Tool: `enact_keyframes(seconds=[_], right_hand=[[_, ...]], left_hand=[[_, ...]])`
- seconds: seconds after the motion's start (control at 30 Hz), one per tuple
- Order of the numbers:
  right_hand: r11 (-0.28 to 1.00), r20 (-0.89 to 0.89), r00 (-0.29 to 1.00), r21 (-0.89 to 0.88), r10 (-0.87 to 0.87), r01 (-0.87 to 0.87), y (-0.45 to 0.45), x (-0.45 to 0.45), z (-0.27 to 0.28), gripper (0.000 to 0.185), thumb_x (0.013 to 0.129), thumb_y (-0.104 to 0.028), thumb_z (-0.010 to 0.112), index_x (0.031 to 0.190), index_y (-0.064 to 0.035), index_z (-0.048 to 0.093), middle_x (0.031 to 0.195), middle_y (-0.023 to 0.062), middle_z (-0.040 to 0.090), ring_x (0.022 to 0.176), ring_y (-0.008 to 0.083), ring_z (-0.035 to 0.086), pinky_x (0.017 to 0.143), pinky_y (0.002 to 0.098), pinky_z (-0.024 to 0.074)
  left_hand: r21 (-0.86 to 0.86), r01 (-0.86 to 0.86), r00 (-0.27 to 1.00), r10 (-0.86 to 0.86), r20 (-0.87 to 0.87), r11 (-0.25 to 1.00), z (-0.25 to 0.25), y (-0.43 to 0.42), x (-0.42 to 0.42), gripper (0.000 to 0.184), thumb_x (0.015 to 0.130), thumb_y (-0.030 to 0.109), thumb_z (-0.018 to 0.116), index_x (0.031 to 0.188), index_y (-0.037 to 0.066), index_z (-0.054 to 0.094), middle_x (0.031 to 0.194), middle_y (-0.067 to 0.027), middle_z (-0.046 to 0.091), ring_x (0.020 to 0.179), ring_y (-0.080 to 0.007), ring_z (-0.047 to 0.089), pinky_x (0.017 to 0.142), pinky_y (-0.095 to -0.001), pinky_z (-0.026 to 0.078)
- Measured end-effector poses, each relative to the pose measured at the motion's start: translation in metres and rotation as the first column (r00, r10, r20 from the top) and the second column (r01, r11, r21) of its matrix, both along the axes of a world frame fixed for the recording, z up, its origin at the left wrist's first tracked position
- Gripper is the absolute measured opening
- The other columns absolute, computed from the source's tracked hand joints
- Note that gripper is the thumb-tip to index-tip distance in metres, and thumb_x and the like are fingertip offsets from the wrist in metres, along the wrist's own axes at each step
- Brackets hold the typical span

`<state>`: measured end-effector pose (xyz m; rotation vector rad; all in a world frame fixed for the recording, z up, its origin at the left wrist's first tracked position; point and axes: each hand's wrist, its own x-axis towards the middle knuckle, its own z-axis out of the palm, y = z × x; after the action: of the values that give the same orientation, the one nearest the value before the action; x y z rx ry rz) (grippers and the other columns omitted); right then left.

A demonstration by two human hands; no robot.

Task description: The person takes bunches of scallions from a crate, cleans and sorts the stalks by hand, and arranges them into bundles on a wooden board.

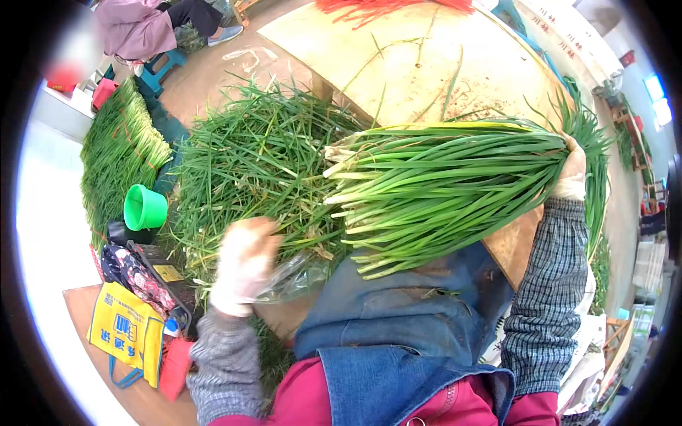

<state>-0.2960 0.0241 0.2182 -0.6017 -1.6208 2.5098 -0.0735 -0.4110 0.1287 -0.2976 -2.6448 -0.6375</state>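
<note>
My right hand (570, 170), in a pale glove, is closed round the leafy end of a large bunch of green stalks (447, 184). The bunch fans out leftward over my lap and the table's edge, its white root ends pointing left. Blurred by motion, my left hand (247, 259), also gloved, is over the near edge of a loose heap of green leaves (256, 156); its fingers are smeared. Just right of it lies a clear plastic bag (302, 277).
A wooden table (355, 64) holds red strips (391, 7) and stray leaves. At left are tied green bundles (121, 149), a green cup (145, 207) and a yellow bag (126, 328). Another person (142, 28) sits at the upper left by a blue stool (163, 69).
</note>
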Motion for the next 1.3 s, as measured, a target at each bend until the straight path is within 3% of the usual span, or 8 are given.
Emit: enact_keyframes(seconds=[0.17,0.33,0.57,0.67,0.77,0.87,1.13,1.3], right_hand=[[1.000,0.000,1.000,-0.005,-0.008,0.008,0.022,-0.011,-0.022,0.023,0.087,-0.020,0.045,0.079,-0.0028,0.059,0.070,0.0111,0.063,0.060,0.0244,0.060,0.057,0.0343,0.0521],[0.996,-0.030,0.995,0.027,0.090,-0.089,0.085,-0.026,-0.038,0.024,0.086,-0.020,0.049,0.088,0.0009,0.061,0.083,0.0151,0.066,0.072,0.0286,0.063,0.069,0.0394,0.0538],[0.984,-0.113,0.981,-0.062,0.158,-0.166,0.127,-0.028,-0.057,0.026,0.086,-0.019,0.049,0.090,0.0027,0.062,0.086,0.0165,0.066,0.077,0.0295,0.063,0.073,0.0405,0.0530],[0.985,-0.079,0.985,-0.067,0.150,-0.156,0.121,-0.023,-0.055,0.025,0.086,-0.019,0.048,0.087,0.0016,0.062,0.086,0.0162,0.066,0.076,0.0299,0.063,0.073,0.0407,0.0529],[0.999,-0.084,0.996,-0.023,0.022,-0.024,0.114,-0.023,-0.055,0.018,0.085,-0.015,0.049,0.090,-0.0017,0.060,0.082,0.0150,0.064,0.069,0.0285,0.062,0.063,0.0408,0.0545],[1.000,-0.117,0.993,0.007,0.003,-0.003,0.123,-0.024,-0.061,0.018,0.086,-0.015,0.049,0.090,-0.0009,0.059,0.083,0.0156,0.064,0.071,0.0291,0.062,0.065,0.0416,0.0548],[0.938,-0.248,0.925,-0.123,0.288,-0.325,0.071,-0.011,-0.018,0.025,0.089,-0.020,0.046,0.094,-0.0003,0.061,0.093,0.0149,0.065,0.083,0.0279,0.063,0.076,0.0401,0.0526],[0.983,-0.368,0.923,-0.097,0.113,-0.159,0.046,-0.026,-0.037,0.019,0.088,-0.013,0.048,0.096,-0.0007,0.061,0.091,0.0125,0.065,0.078,0.0227,0.063,0.071,0.0361,0.0531]], left_hand=[[0.264,-0.187,0.890,0.049,0.454,0.946,0.017,0.115,-0.064,0.022,0.079,0.015,0.064,0.094,-0.001,0.061,0.089,-0.0203,0.061,0.082,-0.0335,0.060,0.075,-0.0375,0.048],[0.617,0.011,0.959,-0.183,0.216,0.787,0.013,0.081,-0.056,0.009,0.082,0.008,0.059,0.084,0.001,0.064,0.078,-0.0143,0.065,0.065,-0.0208,0.064,0.060,-0.0298,0.051],[-0.020,-0.535,0.817,0.523,0.245,0.845,-0.047,-0.035,-0.005,0.013,0.083,0.013,0.059,0.087,0.001,0.063,0.074,-0.0151,0.064,0.069,-0.0259,0.063,0.063,-0.0325,0.051],[0.250,-0.119,0.896,-0.004,0.444,0.961,-0.021,0.024,-0.030,0.028,0.080,0.018,0.062,0.102,0.001,0.060,0.095,-0.0142,0.064,0.087,-0.0271,0.061,0.079,-0.0350,0.047],[0.714,-0.393,0.651,-0.373,0.661,0.580,-0.011,0.085,-0.064,0.037,0.080,0.020,0.063,0.111,0.001,0.057,0.104,-0.0097,0.063,0.095,-0.0234,0.058,0.085,-0.0340,0.046],[0.785,-0.587,0.663,-0.674,0.326,-0.198,-0.022,0.114,-0.077,0.035,0.080,0.016,0.062,0.111,0.000,0.056,0.104,-0.0091,0.062,0.093,-0.0174,0.058,0.082,-0.0316,0.047],[0.884,-0.461,0.840,-0.355,0.410,-0.072,0.047,0.087,-0.060,0.034,0.073,-0.001,0.063,0.104,-0.011,0.054,0.092,-0.0162,0.064,0.077,-0.0200,0.065,0.069,-0.0266,0.054],[0.913,-0.369,0.894,-0.336,0.298,-0.174,0.050,0.071,-0.057,0.033,0.074,-0.002,0.066,0.105,-0.008,0.055,0.096,-0.0167,0.064,0.078,-0.0200,0.065,0.067,-0.0297,0.056]])
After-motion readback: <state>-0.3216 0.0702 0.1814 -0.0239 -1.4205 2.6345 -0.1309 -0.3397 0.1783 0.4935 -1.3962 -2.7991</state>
